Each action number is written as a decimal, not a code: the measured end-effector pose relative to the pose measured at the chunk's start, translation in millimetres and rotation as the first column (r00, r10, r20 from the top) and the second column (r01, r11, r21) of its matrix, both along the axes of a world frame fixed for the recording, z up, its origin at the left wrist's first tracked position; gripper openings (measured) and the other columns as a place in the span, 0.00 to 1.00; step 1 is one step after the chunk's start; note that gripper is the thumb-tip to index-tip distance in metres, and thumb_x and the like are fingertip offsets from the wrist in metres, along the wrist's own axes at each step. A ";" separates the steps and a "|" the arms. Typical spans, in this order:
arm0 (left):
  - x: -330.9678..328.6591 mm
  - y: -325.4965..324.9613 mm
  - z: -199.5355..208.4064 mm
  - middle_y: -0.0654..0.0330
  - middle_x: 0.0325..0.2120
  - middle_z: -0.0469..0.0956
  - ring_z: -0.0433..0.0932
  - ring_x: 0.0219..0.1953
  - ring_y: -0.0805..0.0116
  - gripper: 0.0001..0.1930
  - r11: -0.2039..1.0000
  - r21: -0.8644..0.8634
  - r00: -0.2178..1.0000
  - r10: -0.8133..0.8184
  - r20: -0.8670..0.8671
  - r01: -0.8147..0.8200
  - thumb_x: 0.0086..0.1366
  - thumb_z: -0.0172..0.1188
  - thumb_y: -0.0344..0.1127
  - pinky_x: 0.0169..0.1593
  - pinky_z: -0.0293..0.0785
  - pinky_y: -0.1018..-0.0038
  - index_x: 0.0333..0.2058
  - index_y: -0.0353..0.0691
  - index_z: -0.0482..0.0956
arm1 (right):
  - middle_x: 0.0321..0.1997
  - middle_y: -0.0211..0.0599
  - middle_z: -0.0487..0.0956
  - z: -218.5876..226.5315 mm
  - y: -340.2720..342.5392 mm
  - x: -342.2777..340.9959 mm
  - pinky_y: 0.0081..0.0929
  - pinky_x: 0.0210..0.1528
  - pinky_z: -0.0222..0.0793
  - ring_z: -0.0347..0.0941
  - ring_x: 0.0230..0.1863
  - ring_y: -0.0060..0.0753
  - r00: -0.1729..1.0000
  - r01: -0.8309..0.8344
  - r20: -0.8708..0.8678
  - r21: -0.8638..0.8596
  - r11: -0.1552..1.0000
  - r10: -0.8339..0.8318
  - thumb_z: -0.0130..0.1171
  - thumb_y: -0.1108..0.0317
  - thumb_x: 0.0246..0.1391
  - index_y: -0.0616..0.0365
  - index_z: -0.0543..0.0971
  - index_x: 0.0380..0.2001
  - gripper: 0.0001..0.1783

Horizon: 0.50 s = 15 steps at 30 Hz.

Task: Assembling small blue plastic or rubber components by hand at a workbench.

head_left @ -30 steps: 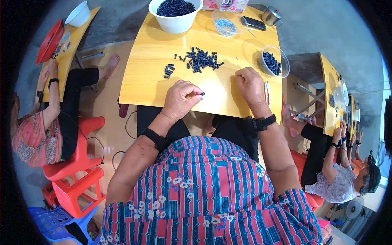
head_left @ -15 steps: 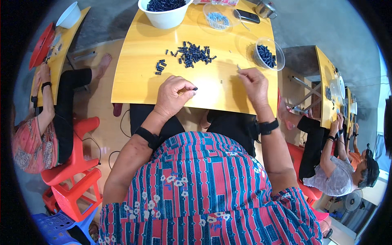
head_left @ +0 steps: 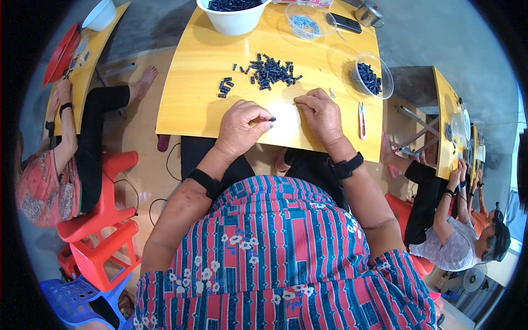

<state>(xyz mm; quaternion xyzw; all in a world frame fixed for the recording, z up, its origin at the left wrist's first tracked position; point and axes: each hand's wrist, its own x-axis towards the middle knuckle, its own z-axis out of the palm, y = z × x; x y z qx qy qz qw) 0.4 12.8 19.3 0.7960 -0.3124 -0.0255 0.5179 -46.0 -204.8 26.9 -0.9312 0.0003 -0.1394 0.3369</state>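
My left hand (head_left: 242, 127) is closed in a pinch on a small black plastic part (head_left: 271, 119), held just above the near part of the yellow table. To its right, my right hand (head_left: 322, 115) has thumb and forefinger pressed together low over the table. Something tiny seems to be at those fingertips, too small to name. Beyond the hands lies a loose pile of black plastic parts (head_left: 272, 72), with a small group of the same parts (head_left: 225, 86) to its left. Small silvery pieces (head_left: 332, 93) lie just beyond my right hand.
Orange-handled snips (head_left: 361, 122) lie at the table's right. Behind stand a clear bowl of black parts (head_left: 368, 78), a clear tub of small silvery pieces (head_left: 305, 26), a white bowl (head_left: 234, 21), a black handheld device (head_left: 346, 23) and a metal mug (head_left: 369, 13). People work at tables on both sides.
My right hand has moved left, closer to my left hand, uncovering the snips and the silvery pieces. The left hand keeps its pinch on the black part. The whole view has shifted slightly.
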 end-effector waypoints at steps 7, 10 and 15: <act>0.8 0.2 -0.7 0.62 0.24 0.79 0.75 0.32 0.63 0.05 1.000 -0.006 1.000 -0.001 -0.016 0.001 0.49 0.67 0.29 0.38 0.71 0.70 0.26 0.40 0.81 | 0.31 0.38 0.78 0.6 4.2 0.6 0.35 0.35 0.72 0.76 0.33 0.45 0.999 0.009 0.042 -0.063 0.998 -0.007 0.61 0.72 0.49 0.54 0.83 0.30 0.04; 1.4 0.9 -0.8 0.62 0.24 0.79 0.75 0.32 0.63 0.04 1.000 0.001 1.000 -0.004 -0.008 0.004 0.50 0.67 0.30 0.38 0.71 0.70 0.26 0.40 0.81 | 0.31 0.38 0.78 2.8 6.7 0.4 0.35 0.35 0.72 0.76 0.32 0.45 0.999 0.012 0.043 -0.046 0.999 -0.010 0.61 0.72 0.50 0.54 0.83 0.31 0.05; 1.2 1.8 1.1 0.60 0.24 0.79 0.75 0.32 0.63 0.04 1.000 0.003 1.000 -0.012 -0.010 0.012 0.51 0.66 0.29 0.38 0.71 0.70 0.26 0.39 0.80 | 0.30 0.39 0.77 9.6 7.3 0.3 0.37 0.33 0.72 0.76 0.31 0.45 0.996 -0.064 0.052 -0.120 0.991 0.071 0.61 0.71 0.50 0.53 0.82 0.30 0.03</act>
